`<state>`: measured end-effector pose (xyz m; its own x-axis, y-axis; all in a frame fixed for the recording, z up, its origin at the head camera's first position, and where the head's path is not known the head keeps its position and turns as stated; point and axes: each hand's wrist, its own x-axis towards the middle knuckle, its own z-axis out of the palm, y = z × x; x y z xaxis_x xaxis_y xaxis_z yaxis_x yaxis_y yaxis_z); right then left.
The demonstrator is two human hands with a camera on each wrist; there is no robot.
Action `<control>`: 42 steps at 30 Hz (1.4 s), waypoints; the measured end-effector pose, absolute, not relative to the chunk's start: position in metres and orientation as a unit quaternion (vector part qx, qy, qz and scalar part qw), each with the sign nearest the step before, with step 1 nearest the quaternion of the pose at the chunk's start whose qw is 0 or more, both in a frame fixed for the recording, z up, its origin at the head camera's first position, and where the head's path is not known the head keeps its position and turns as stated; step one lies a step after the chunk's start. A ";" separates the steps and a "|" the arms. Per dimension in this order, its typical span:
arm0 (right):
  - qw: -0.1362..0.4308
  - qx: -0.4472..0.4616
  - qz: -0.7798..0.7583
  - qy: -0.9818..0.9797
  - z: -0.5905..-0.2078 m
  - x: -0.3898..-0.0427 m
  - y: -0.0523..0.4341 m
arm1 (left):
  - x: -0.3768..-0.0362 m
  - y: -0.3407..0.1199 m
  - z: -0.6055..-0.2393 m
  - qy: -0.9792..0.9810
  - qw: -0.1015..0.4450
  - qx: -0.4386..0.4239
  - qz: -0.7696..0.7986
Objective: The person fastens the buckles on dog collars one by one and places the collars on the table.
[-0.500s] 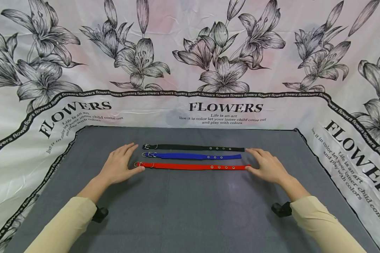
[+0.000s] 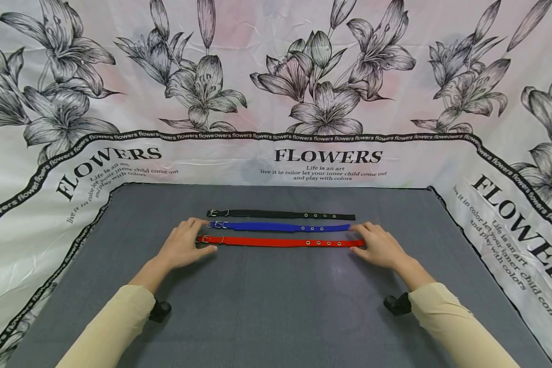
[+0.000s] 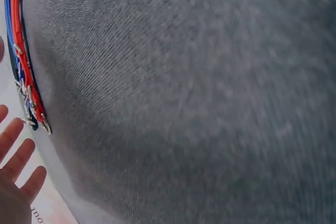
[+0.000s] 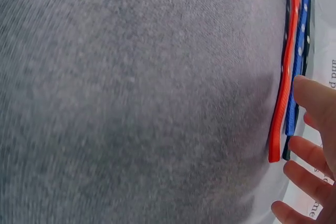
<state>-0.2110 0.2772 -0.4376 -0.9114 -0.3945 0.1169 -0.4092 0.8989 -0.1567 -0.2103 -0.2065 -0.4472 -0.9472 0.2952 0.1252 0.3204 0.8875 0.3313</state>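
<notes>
Three buckled collars lie side by side, lengthwise across a grey mat [image 2: 276, 306]: the black collar [image 2: 280, 214] farthest from the person, the blue collar [image 2: 280, 226] in the middle, the red collar [image 2: 280, 242] nearest. All three have their metal buckles at the left end and their eyelet holes toward the right end.

The left hand [image 2: 184, 248] rests palm down at the buckle end, fingers straight and loosely spread; its fingertips lie over the red collar's buckle [image 2: 203, 238] and reach to the blue one's (whether they press down cannot be told). It pinches nothing. In the left wrist view the spread fingers [image 3: 16, 150] show just beside the buckles [image 3: 31, 111].

The right hand [image 2: 378, 246] lies palm down at the opposite end, fingers relaxed and a little apart, its fingertips meeting the tips of the red and blue collars. The right wrist view shows the fingers [image 4: 310, 156] just beside the strap ends [image 4: 278, 150], curled round nothing.

A white cloth printed with lilies and the word FLOWERS [image 2: 327, 156] stands behind and at both sides of the mat
</notes>
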 end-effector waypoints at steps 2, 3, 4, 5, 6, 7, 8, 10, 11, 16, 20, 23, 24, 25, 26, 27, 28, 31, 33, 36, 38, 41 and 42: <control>0.040 0.208 0.088 -0.973 -0.439 -0.212 0.275 | -0.211 -0.205 -0.450 -0.971 0.033 -0.155 -0.179; 0.039 0.209 0.089 -0.973 -0.440 -0.212 0.275 | -0.211 -0.204 -0.451 -0.971 0.032 -0.155 -0.180; 0.039 0.210 0.088 -0.973 -0.440 -0.212 0.274 | -0.212 -0.204 -0.451 -0.971 0.031 -0.153 -0.182; 0.038 0.209 0.085 -0.973 -0.441 -0.213 0.273 | -0.212 -0.204 -0.452 -0.971 0.030 -0.152 -0.183; 0.038 0.209 0.083 -0.974 -0.442 -0.213 0.272 | -0.213 -0.204 -0.453 -0.971 0.029 -0.150 -0.184; 0.038 0.209 0.081 -0.974 -0.442 -0.213 0.271 | -0.213 -0.204 -0.454 -0.971 0.027 -0.150 -0.183; 0.037 0.210 0.079 -0.974 -0.442 -0.214 0.270 | -0.214 -0.205 -0.454 -0.971 0.024 -0.149 -0.184; 0.037 0.210 0.072 -0.974 -0.443 -0.214 0.269 | -0.215 -0.205 -0.455 -0.972 0.017 -0.145 -0.184; 0.037 0.210 0.070 -0.974 -0.443 -0.215 0.268 | -0.215 -0.205 -0.455 -0.972 0.013 -0.144 -0.183; 0.047 0.211 0.068 -0.974 -0.445 -0.215 0.265 | -0.216 -0.204 -0.453 -0.974 -0.006 -0.135 -0.184; 0.054 0.207 0.068 -0.974 -0.446 -0.216 0.263 | -0.216 -0.202 -0.451 -0.974 -0.015 -0.130 -0.186; 0.051 0.202 0.062 -0.976 -0.446 -0.217 0.261 | -0.217 -0.202 -0.450 -0.974 -0.021 -0.127 -0.186; 0.049 0.200 0.060 -0.977 -0.446 -0.217 0.261 | -0.217 -0.201 -0.450 -0.974 -0.023 -0.126 -0.185; 0.047 0.198 0.058 -0.977 -0.446 -0.217 0.261 | -0.217 -0.201 -0.450 -0.975 -0.024 -0.126 -0.184; 0.046 0.197 0.055 -0.978 -0.446 -0.217 0.261 | -0.217 -0.201 -0.450 -0.975 -0.025 -0.125 -0.183; 0.044 0.197 0.053 -0.978 -0.446 -0.217 0.261 | -0.217 -0.201 -0.450 -0.975 -0.026 -0.126 -0.182; 0.042 0.196 0.052 -0.978 -0.445 -0.217 0.261 | -0.217 -0.201 -0.450 -0.975 -0.026 -0.127 -0.180; 0.039 0.195 0.049 -0.979 -0.444 -0.216 0.260 | -0.218 -0.202 -0.451 -0.975 -0.023 -0.134 -0.174; 0.040 0.197 0.048 -0.978 -0.444 -0.216 0.261 | -0.218 -0.203 -0.452 -0.975 -0.019 -0.141 -0.171; 0.052 0.200 0.043 -0.978 -0.442 -0.217 0.261 | -0.218 -0.205 -0.453 -0.974 -0.010 -0.148 -0.172; 0.065 0.206 0.039 -0.976 -0.441 -0.217 0.261 | -0.217 -0.207 -0.453 -0.973 -0.002 -0.149 -0.178; 0.086 0.213 0.035 -0.973 -0.438 -0.218 0.262 | -0.216 -0.209 -0.451 -0.970 0.012 -0.151 -0.188; 0.092 0.216 0.034 -0.972 -0.438 -0.218 0.263 | -0.215 -0.210 -0.450 -0.970 0.016 -0.153 -0.190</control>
